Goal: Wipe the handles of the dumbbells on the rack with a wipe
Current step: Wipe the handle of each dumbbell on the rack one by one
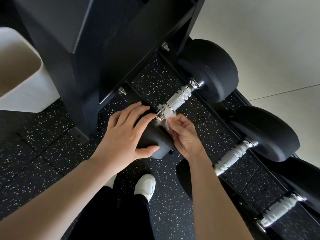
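Speckled gym flooring aside, the wipe is pinched by the right hand at the near end of the first dumbbell's handle, steadied by the flat-fingered left hand, so it's best wrapped round fully and dragged along the knurling.

Three dumbbells, perhaps more; one wipe; one bin.

Your bare hands work against mostly black surroundings. The wipe you pinch is thin, translucent white. The dumbbell handles are shiny silver with a fine crosshatched knurl and plain grooved rings. The dumbbell heads and the rack are matte black. The floor is black, flecked with white specks. Your shoe is white, your trousers black. A white bin stands at left; the wall is off-white.
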Motion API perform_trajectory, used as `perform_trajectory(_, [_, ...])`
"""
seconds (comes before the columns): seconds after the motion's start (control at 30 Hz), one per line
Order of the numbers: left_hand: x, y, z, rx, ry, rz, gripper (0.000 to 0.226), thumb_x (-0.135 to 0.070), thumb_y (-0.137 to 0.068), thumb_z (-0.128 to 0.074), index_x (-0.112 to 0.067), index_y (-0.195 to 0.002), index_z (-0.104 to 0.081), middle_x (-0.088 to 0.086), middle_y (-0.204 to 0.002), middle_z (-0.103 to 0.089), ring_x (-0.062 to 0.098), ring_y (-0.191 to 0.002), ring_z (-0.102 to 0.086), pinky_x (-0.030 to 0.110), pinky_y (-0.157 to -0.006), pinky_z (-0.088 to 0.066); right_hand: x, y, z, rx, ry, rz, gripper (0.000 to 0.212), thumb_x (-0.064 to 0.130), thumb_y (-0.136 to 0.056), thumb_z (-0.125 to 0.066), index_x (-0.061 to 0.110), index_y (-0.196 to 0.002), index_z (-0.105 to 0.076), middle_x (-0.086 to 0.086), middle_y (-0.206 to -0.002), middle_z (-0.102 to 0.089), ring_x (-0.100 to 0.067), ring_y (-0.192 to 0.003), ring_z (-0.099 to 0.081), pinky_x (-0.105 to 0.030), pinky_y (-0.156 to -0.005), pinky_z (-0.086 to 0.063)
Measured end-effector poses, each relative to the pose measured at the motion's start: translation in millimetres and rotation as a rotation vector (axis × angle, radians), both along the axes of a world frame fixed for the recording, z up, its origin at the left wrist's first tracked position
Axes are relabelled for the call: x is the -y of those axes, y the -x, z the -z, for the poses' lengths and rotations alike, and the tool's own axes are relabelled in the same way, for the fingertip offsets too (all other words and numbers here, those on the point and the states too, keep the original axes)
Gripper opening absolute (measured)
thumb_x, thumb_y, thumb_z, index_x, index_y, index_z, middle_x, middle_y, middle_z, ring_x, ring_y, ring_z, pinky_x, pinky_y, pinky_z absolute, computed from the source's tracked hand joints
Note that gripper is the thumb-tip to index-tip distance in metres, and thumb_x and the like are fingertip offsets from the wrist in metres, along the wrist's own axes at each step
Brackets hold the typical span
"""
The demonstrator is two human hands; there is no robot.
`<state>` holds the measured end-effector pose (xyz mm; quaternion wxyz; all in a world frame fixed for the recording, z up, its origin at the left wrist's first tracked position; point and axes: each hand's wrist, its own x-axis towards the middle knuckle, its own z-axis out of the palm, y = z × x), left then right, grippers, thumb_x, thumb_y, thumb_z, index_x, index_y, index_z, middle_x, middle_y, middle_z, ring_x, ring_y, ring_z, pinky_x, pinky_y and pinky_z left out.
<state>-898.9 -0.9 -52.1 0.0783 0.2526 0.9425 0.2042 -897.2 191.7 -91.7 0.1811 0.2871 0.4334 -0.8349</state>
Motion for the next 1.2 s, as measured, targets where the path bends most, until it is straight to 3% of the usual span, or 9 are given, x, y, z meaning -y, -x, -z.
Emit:
perform_trajectory(0.2, [0.5, 0.6, -1.7, 0.022, 0.013, 0.007, 0.070, -0.059, -0.075, -0.050, -0.015, -0.129, -0.055, 0.005, -0.137, -0.050, 0.024, -0.136, -0.038, 0.041, -0.103, -0.028, -0.3, 0.3, -11.4, 0.025, -0.259, -0.124, 0.017, -0.008, -0.079, -0.064, 0.005, -0.071, -0.057, -0.004, -0.064, -0.069, -0.009, -0.055, -0.062, -0.020, -0.059, -0.052])
perform_trajectory(0.33, [0.8, 0.7, -2.6, 0.031, 0.001, -0.001, 0.070, -0.059, -0.074, -0.048, -0.016, -0.128, -0.056, 0.005, -0.136, -0.050, 0.023, -0.135, -0.038, 0.040, -0.103, -0.026, 2.9, -0.4, -25.1, 0.000, -0.706, -0.200, 0.017, 0.005, -0.073, -0.077, 0.007, -0.070, -0.060, -0.011, -0.067, -0.064, -0.018, -0.063, -0.058, -0.030, -0.072, -0.050])
perform_trajectory(0.47, [2.3, 0.9, -0.2, 0.030, -0.015, 0.001, 0.069, -0.060, -0.075, -0.048, -0.019, -0.131, -0.050, 0.003, -0.138, -0.049, 0.021, -0.137, -0.036, 0.040, -0.104, -0.026, 16.4, 2.5, -43.8, -0.136, -1.103, -0.274, 0.020, 0.018, -0.078, -0.075, 0.017, -0.070, -0.056, 0.014, -0.059, -0.053, 0.002, -0.057, -0.047, -0.017, -0.061, -0.039])
perform_trajectory(0.63, [3.3, -2.6, 0.9, 0.084, -0.045, -0.095, 0.086, -0.066, -0.072, -0.048, -0.012, -0.139, -0.045, 0.002, -0.146, -0.043, 0.018, -0.140, -0.033, 0.035, -0.107, -0.026, 38.3, 20.6, -52.8, -0.327, -1.270, -0.389, 0.025, 0.017, -0.079, -0.073, 0.014, -0.097, -0.057, 0.015, -0.076, -0.060, 0.006, -0.067, -0.057, -0.004, -0.062, -0.043])
perform_trajectory(0.7, [3.4, -5.4, 1.3, 0.111, -0.061, -0.148, 0.092, -0.070, -0.071, -0.048, -0.009, -0.141, -0.043, 0.003, -0.150, -0.039, 0.018, -0.141, -0.031, 0.034, -0.108, -0.024, 39.2, 22.6, -49.4, -0.374, -1.356, -0.438, 0.021, 0.018, -0.080, -0.073, 0.012, -0.097, -0.061, 0.006, -0.081, -0.066, -0.004, -0.070, -0.060, -0.008, -0.064, -0.045])
perform_trajectory(0.87, [4.6, -7.1, 2.2, 0.126, -0.072, -0.179, 0.093, -0.071, -0.070, -0.047, -0.012, -0.142, -0.042, 0.001, -0.150, -0.038, 0.018, -0.142, -0.029, 0.034, -0.107, -0.024, 34.5, 11.8, -46.3, -0.364, -1.505, -0.441, 0.018, 0.017, -0.077, -0.075, 0.015, -0.095, -0.071, -0.003, -0.097, -0.063, -0.007, -0.075, -0.056, 0.007, -0.064, -0.032])
perform_trajectory(0.93, [3.9, -6.8, 3.1, 0.120, -0.072, -0.173, 0.092, -0.070, -0.070, -0.048, -0.013, -0.142, -0.042, 0.001, -0.150, -0.038, 0.018, -0.142, -0.029, 0.033, -0.108, -0.023, 32.5, 11.7, -46.5, -0.364, -1.524, -0.466, 0.017, 0.016, -0.077, -0.075, 0.016, -0.094, -0.071, -0.003, -0.095, -0.063, -0.011, -0.073, -0.060, 0.003, -0.061, -0.034])
perform_trajectory(1.07, [3.5, -7.2, 5.7, 0.103, -0.090, -0.187, 0.090, -0.070, -0.070, -0.049, -0.013, -0.140, -0.044, 0.002, -0.150, -0.039, 0.019, -0.141, -0.030, 0.034, -0.107, -0.023, 36.5, 22.9, -47.1, -0.458, -1.522, -0.512, 0.009, 0.016, -0.077, -0.075, 0.013, -0.085, -0.072, -0.003, -0.089, -0.065, -0.018, -0.070, -0.066, -0.026, -0.060, -0.053])
perform_trajectory(1.2, [2.7, -7.6, 7.2, 0.098, -0.097, -0.200, 0.090, -0.069, -0.068, -0.051, -0.015, -0.140, -0.044, 0.001, -0.149, -0.040, 0.019, -0.140, -0.031, 0.035, -0.107, -0.024, 44.5, 40.8, -49.8, -0.531, -1.511, -0.571, 0.004, 0.015, -0.079, -0.073, 0.015, -0.083, -0.072, -0.003, -0.088, -0.062, -0.018, -0.067, -0.064, -0.027, -0.059, -0.052])
